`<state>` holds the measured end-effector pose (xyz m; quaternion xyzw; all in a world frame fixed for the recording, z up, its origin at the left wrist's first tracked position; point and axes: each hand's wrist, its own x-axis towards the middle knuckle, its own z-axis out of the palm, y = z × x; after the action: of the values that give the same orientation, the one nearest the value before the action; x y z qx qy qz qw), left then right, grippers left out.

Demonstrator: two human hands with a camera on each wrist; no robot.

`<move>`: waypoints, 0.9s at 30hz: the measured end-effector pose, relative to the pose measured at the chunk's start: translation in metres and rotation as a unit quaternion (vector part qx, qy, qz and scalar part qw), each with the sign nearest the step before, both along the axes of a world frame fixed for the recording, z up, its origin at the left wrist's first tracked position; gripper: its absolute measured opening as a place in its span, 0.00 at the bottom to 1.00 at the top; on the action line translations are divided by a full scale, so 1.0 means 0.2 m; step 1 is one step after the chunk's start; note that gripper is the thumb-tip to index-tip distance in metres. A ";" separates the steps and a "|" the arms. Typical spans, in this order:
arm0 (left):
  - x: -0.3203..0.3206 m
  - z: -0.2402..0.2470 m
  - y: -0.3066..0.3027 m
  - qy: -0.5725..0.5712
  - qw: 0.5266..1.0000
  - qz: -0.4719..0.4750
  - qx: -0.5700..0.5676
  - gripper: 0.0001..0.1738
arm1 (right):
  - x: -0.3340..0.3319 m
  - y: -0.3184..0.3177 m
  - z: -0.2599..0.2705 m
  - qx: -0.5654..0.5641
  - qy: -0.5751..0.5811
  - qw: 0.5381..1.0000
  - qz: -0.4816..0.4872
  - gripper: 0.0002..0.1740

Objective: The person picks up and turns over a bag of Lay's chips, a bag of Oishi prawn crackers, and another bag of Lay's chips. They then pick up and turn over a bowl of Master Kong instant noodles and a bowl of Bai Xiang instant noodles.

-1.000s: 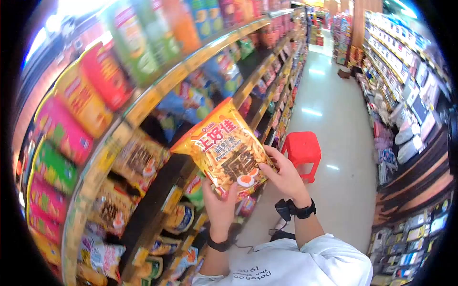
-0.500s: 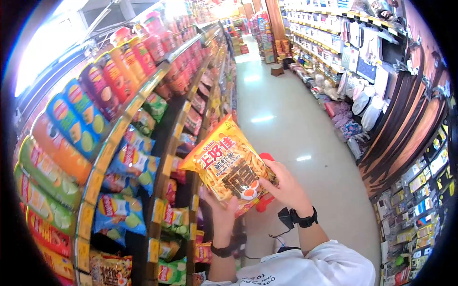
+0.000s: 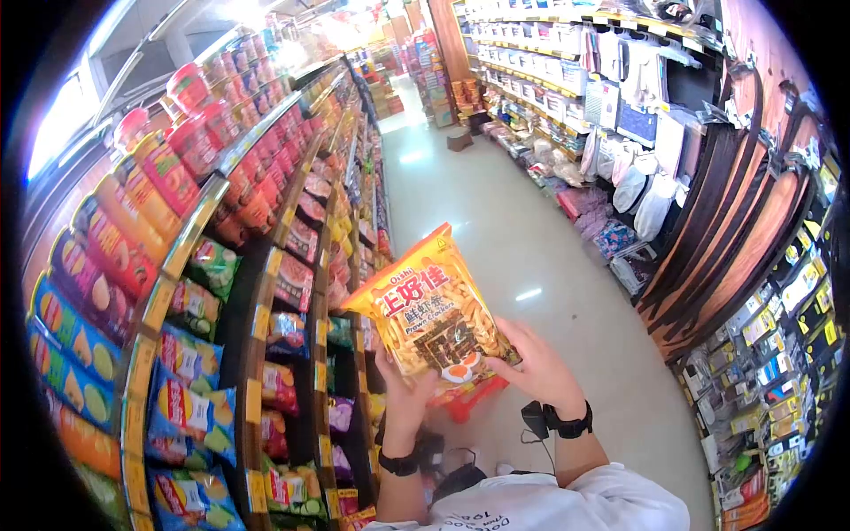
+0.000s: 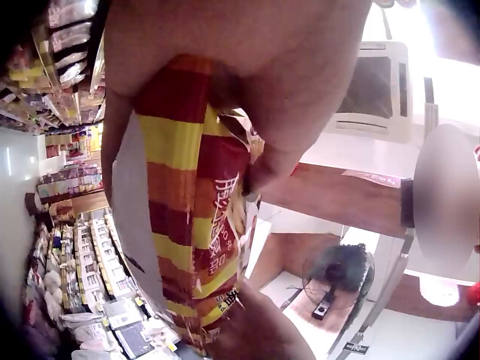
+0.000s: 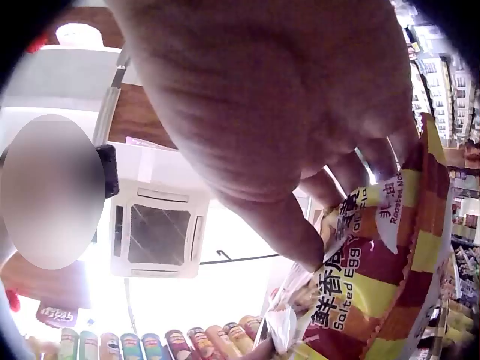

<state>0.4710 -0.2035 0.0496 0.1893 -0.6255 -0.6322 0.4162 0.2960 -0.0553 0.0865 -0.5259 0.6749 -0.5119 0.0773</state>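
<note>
Both hands hold up a yellow and orange bag of prawn crackers (image 3: 434, 310), its printed front turned toward the head camera. The left hand (image 3: 404, 396) grips the lower left corner, thumb on the front. At the lower right edge, the right hand (image 3: 542, 370) pinches the bag with its thumb in front and the other fingers behind. In the left wrist view, a striped red and yellow side of the bag (image 4: 174, 202) runs down from the left hand (image 4: 247, 67). The right wrist view shows the right thumb (image 5: 289, 232) pressed against the bag's lettered side (image 5: 382, 277).
Shelves of chip bags (image 3: 190, 411) and snack canisters (image 3: 111, 252) line the left side. A red stool (image 3: 467, 405) shows partly behind the bag. The tiled aisle floor (image 3: 460, 190) runs ahead. Belts (image 3: 708, 221) and packaged goods (image 3: 775, 389) hang on the right.
The head view has swung to the right and up along the aisle, so the shelves slide left. Both hands keep their hold on the bag of prawn crackers, which now overlaps the stool.
</note>
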 end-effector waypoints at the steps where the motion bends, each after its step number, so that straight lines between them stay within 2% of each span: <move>1: -0.05 0.00 -0.05 -0.011 1.000 -0.010 0.009 0.51 | -0.04 -0.03 -0.02 0.005 -0.002 1.000 -0.003 0.36; 3: -0.13 -0.02 -0.15 -0.036 0.998 -0.026 0.033 0.54 | -0.13 -0.12 -0.09 -0.011 0.009 1.000 -0.018 0.36; 5: -0.25 -0.08 -0.25 -0.032 0.999 -0.034 0.007 0.54 | -0.23 -0.19 -0.11 -0.015 -0.003 1.000 -0.019 0.37; 8: -0.42 -0.04 -0.44 -0.011 0.999 -0.040 0.004 0.54 | -0.38 -0.38 -0.05 0.007 -0.017 1.000 -0.021 0.38; 10: -0.56 0.01 -0.57 0.045 0.995 -0.079 0.047 0.54 | -0.48 -0.50 -0.05 0.042 0.007 0.998 -0.045 0.40; 13: -0.77 0.05 -0.74 0.083 0.987 -0.126 0.057 0.54 | -0.66 -0.59 0.03 0.023 0.021 0.998 -0.051 0.41; 16: -1.02 0.08 -0.89 0.109 0.972 -0.183 0.098 0.57 | -0.82 -0.64 0.07 0.040 -0.014 0.994 -0.096 0.42; 19: -1.25 0.11 -0.96 0.070 0.969 -0.227 0.071 0.58 | -1.00 -0.65 -0.08 -0.004 -0.132 0.983 -0.131 0.42; 20: -1.32 0.08 -0.99 0.068 0.964 -0.246 0.071 0.59 | -1.04 -0.65 -0.08 0.013 -0.242 0.961 -0.131 0.41; 23: -1.53 -0.03 -1.07 0.061 0.955 -0.287 0.047 0.58 | -1.21 -0.65 -0.18 0.069 -0.243 0.960 -0.125 0.37; 26: -1.80 -0.08 -1.04 0.049 0.954 -0.292 0.056 0.55 | -1.47 -0.64 -0.31 0.026 -0.371 0.923 -0.097 0.31; 27: -1.90 -0.09 -1.03 0.056 0.954 -0.290 0.053 0.54 | -1.56 -0.66 -0.31 0.016 -0.362 0.924 -0.124 0.30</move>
<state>0.0904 -0.4095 0.0317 -0.0142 -0.5945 -0.7678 0.2384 -0.0162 -0.1872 0.0240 -0.2156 0.6687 -0.6621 0.2606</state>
